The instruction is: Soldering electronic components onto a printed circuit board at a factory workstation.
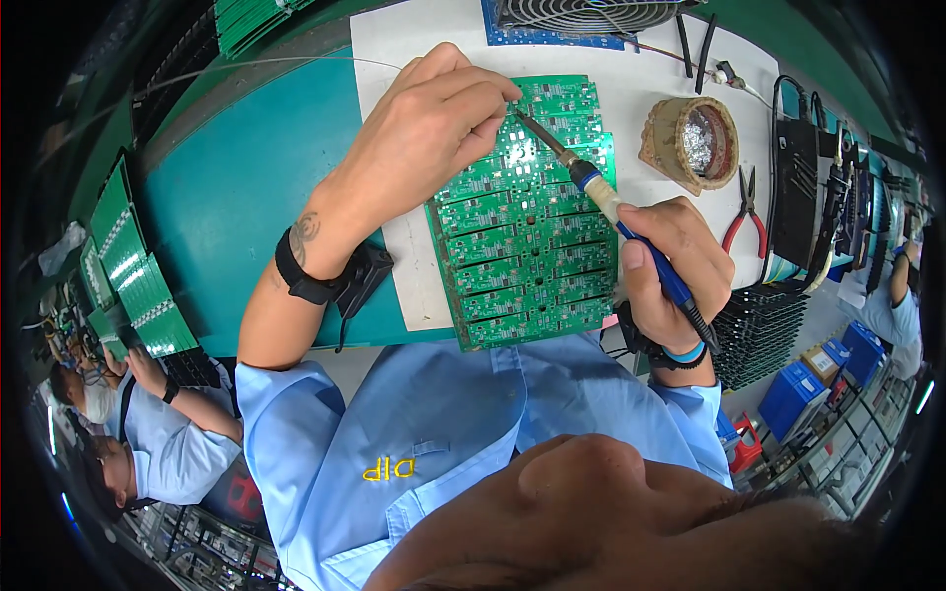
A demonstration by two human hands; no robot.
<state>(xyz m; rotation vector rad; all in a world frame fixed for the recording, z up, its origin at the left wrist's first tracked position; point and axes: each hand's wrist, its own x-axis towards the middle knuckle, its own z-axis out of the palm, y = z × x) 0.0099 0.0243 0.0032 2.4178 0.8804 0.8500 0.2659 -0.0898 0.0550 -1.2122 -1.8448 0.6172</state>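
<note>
PCB panel point(572, 231) flat on white sheet point(414, 266) on the table point(227, 197), right in front of the person. L grip point(424, 118) at its upper L, fingertips together; looks clamped on thin wire point(286, 59) that comes in from the L, but the hand hides the actual contact pt. R grip point(680, 266) wrapped round iron point(591, 187), pen-style, tip at the panel just by the L fingertips.

Status: looks like soldering, mid-joint IMO. Done: parts already on across all visible rows, panel all in one pc. Left: at least the spot under the tip. Can't tell which other joints are done, pads too small + glare mid-panel. Tip is up near the top rows, but that alone doesn't give work order, so no % est.

Nearby: pot point(730, 143) w/ shiny fill and pliers point(749, 205), both R of panel, neither in hand. Board stack point(759, 335) lower R; can't tell if finished or waiting.
</note>
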